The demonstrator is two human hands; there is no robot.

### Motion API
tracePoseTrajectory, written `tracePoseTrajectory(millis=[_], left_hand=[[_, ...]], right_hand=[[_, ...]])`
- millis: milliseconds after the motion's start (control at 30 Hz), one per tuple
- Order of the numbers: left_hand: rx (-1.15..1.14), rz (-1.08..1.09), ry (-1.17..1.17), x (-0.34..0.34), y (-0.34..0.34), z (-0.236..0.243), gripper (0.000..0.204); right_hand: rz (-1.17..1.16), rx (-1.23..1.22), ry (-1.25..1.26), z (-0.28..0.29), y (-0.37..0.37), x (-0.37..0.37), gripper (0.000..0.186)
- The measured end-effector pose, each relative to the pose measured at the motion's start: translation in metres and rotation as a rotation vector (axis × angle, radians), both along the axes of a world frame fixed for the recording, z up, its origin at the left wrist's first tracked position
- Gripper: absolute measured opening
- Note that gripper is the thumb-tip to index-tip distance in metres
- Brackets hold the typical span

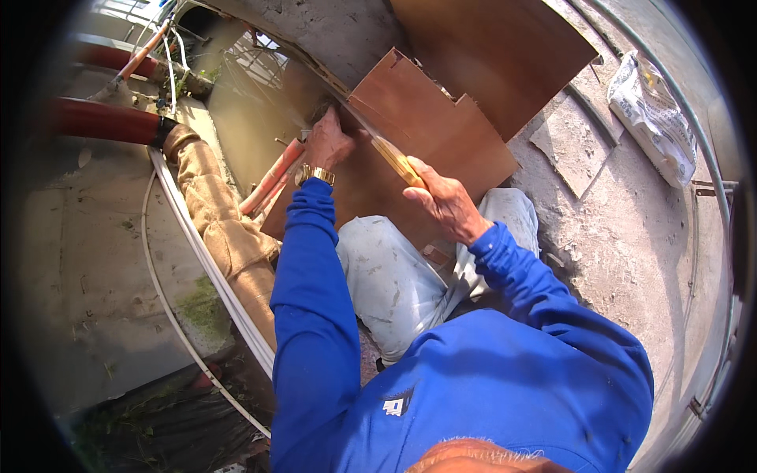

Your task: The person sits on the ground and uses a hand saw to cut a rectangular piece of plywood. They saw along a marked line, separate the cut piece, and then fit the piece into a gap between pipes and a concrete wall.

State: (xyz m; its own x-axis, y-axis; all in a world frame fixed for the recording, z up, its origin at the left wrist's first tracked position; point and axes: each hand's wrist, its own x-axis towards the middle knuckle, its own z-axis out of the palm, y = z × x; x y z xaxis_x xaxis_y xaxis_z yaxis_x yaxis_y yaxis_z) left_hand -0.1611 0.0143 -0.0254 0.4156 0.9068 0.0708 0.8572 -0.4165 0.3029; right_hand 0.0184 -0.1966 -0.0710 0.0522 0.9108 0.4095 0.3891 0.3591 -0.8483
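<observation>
My right hand (445,197) is closed around the yellow handle of a tool (397,164). A narrow grey part runs from that handle up and left; it is blurred, so its exact kind is unclear. At the end of my left arm, with a gold watch (315,175) on the wrist, my left hand (327,143) is curled at the left edge of a brown board (430,118). Its fingers are turned away, and what they hold is hidden. The board has a stepped, broken edge and lies in front of my knees.
Murky water (252,110) fills a pit at the left. Beside it run red pipes (106,122), a burlap-wrapped pipe (209,181) and white tubes (213,296). Another brown sheet (505,55) lies farther off. A white sack (650,118) rests on the rough concrete (623,229) at right.
</observation>
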Motion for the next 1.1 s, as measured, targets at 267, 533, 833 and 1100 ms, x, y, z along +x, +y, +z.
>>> tracePoseTrajectory(millis=[267,533,833,1100], left_hand=[[-0.048,0.033,-0.033,-0.019,-0.012,0.003,0.064],[0.081,-0.189,-0.039,-0.047,0.03,-0.029,0.044],[-0.061,0.028,0.044,-0.01,0.007,0.0,0.066],[-0.067,0.034,-0.017,-0.019,-0.021,0.014,0.052]], right_hand=[[0.018,-0.212,-0.02,0.038,-0.151,0.035,0.056],[-0.032,0.101,-0.056,-0.006,0.076,-0.035,0.047],[-0.029,-0.212,-0.011,0.037,-0.04,-0.002,0.054],[-0.003,-0.199,-0.043,0.054,-0.128,0.027,0.054]])
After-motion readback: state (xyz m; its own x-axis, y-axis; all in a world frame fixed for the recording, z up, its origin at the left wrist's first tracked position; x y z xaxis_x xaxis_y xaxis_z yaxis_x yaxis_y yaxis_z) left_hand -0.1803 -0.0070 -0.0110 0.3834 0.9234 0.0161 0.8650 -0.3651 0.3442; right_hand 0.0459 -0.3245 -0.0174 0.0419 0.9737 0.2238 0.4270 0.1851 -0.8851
